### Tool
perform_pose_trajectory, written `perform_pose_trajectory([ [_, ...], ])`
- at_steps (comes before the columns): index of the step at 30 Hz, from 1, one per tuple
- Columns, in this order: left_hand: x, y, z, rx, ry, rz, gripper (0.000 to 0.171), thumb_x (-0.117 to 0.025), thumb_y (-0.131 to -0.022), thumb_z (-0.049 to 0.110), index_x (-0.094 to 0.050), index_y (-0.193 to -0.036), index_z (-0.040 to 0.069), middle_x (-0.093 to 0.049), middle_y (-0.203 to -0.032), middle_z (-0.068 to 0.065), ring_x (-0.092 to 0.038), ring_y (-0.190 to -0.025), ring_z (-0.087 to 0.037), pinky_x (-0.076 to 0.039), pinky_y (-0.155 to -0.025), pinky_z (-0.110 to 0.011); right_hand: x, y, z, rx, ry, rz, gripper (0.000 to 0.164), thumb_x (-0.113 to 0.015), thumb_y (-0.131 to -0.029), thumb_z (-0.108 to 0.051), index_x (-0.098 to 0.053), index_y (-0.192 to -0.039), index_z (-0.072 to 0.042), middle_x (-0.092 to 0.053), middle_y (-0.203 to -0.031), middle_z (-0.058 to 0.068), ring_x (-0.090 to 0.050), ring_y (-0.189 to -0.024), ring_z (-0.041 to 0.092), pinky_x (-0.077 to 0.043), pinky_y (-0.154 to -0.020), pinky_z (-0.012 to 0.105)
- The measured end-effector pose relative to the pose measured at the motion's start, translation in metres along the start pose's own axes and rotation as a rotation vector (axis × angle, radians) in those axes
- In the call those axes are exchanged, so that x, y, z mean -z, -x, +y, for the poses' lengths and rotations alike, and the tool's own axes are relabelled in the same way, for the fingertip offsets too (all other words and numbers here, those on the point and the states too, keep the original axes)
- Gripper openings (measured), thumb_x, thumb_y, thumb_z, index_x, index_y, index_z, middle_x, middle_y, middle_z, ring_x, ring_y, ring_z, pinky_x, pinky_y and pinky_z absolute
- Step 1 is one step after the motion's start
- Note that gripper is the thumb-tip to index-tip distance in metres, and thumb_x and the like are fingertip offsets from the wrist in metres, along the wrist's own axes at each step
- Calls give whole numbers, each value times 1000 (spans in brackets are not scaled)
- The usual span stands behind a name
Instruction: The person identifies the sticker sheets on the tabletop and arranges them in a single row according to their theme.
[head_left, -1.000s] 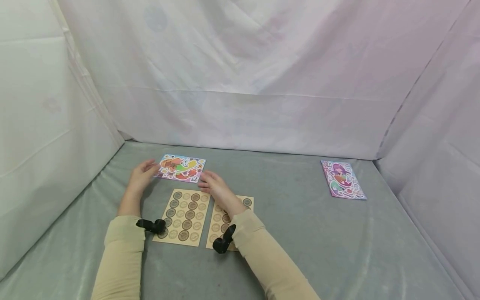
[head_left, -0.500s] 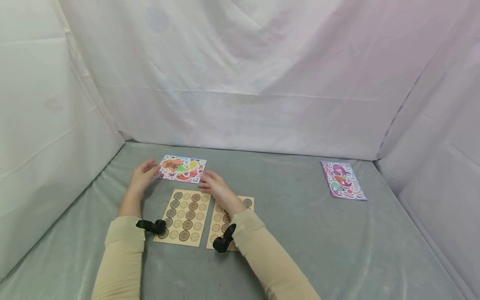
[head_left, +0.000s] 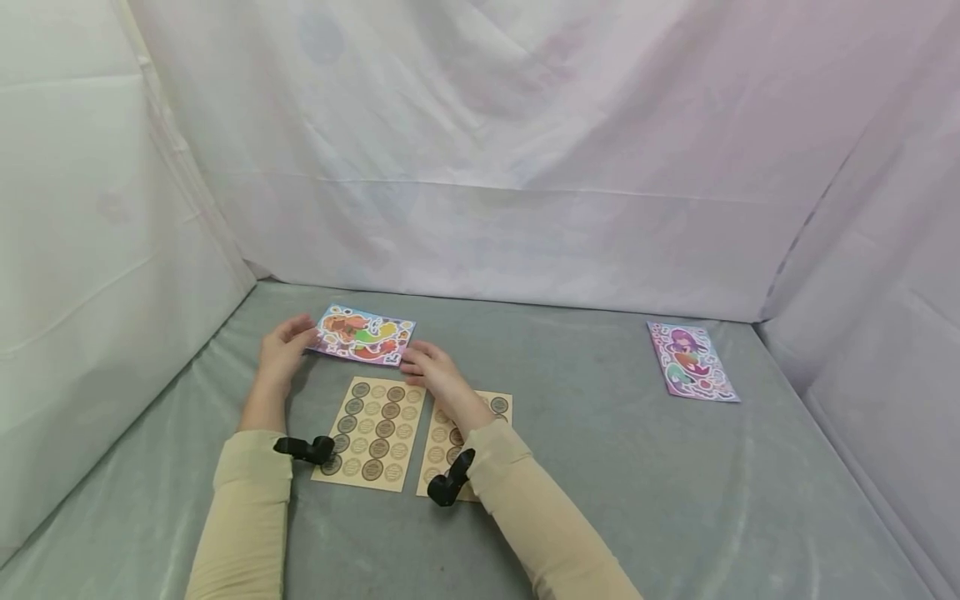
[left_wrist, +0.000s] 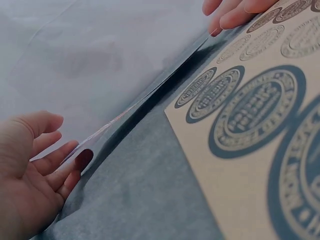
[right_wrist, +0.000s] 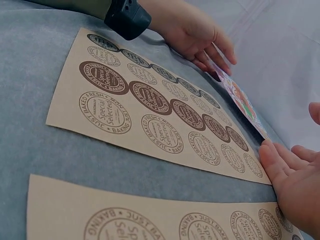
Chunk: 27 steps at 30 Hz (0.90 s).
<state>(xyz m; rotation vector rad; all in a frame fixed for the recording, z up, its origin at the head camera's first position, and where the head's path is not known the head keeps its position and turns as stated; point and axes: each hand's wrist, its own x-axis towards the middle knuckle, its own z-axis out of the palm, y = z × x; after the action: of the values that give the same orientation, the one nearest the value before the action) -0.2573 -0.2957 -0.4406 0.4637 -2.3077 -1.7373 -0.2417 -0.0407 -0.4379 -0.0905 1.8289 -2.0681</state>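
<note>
A colourful mermaid sticker sheet (head_left: 363,335) lies at the back left, between both hands. My left hand (head_left: 285,354) is at its left edge; in the left wrist view, the fingers (left_wrist: 67,167) touch that edge while the thumb stays apart from it. At the right edge, my right hand (head_left: 442,382) touches the near corner with loosely bent fingers. A dark gap shows under the sheet's near edge in the left wrist view. Closer to me lies a tan sheet of round stickers (head_left: 367,433). A second tan sheet (head_left: 437,454) is partly hidden under the right forearm.
Another mermaid sticker sheet (head_left: 692,361) lies at the back right of the grey cloth-covered table (head_left: 585,467). White curtains (head_left: 480,150) hang at the back and both sides. Each wrist carries a black camera mount (head_left: 307,450).
The mermaid sheet between my hands has shifted very slightly, its left end a little higher. Both hands stay at its edges. The head view has turned slightly left.
</note>
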Motion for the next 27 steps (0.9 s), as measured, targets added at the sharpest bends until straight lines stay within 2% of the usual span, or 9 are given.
perform_pose_trajectory([
  [5,-2,-1,-2,7,25,28,46,-54,-95,8,-46,-141,4,-51,-137,-15,-54,-110,-16,-44,-94,-32,-1,0,2,-5,-28,42,54,-57,-97,-20,-38,-144,0,-58,-125,15,-61,-107,22,-51,-85,29],
  [10,-4,-2,-4,0,53,52,47,-53,-92,-3,-49,-139,4,-52,-136,-15,-55,-112,-19,-48,-88,-26,-2,-1,3,-6,-63,93,51,-58,-97,-16,-41,-142,0,-59,-122,15,-62,-104,21,-52,-85,28],
  [15,-5,2,0,-12,72,45,47,-55,-91,-6,-50,-137,2,-52,-135,-16,-52,-120,-24,-48,-91,-28,-3,-2,5,-7,-127,148,46,-58,-96,-10,-45,-138,2,-62,-115,17,-65,-99,23,-53,-83,28],
  [21,-4,6,6,-19,110,27,45,-58,-90,-4,-52,-135,1,-52,-136,-15,-44,-128,-23,-42,-100,-32,-4,-4,7,11,-185,194,43,-58,-94,-3,-48,-135,5,-64,-109,18,-66,-95,23,-53,-82,27],
  [27,-5,6,7,-41,129,16,45,-60,-90,-3,-53,-134,0,-53,-135,-13,-46,-126,-21,-44,-97,-27,-6,-3,4,43,-230,214,44,-59,-91,5,-48,-134,6,-63,-104,18,-67,-88,21,-54,-80,28],
])
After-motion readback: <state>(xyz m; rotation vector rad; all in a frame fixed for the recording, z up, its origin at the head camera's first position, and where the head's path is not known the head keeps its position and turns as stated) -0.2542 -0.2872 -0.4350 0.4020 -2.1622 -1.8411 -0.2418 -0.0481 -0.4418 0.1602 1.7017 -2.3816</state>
